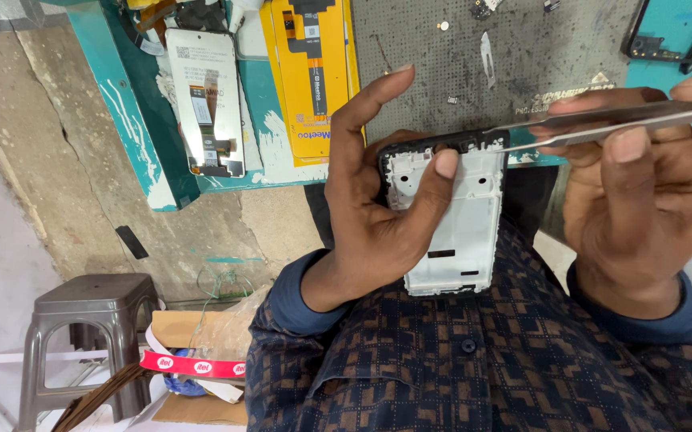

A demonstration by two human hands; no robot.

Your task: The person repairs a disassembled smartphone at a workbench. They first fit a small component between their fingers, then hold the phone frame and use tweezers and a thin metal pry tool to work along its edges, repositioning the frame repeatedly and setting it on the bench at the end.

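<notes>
Left hand [378, 216] wraps the phone frame [458, 232] from its left side, thumb pressed on the white inner face near the top, index finger raised straight. I see the frame held upright over the patterned shirt [474, 360], between both hands. Right hand [642, 200] pinches metal tweezers [602, 124], fingers closed along them, tips reaching the frame's upper right corner. Beyond: grey work mat [522, 56] on the teal bench [106, 72], a display panel [204, 100] and yellow-backed part [314, 72] lying there. Grey stool [90, 320] on the floor, lower left.
</notes>
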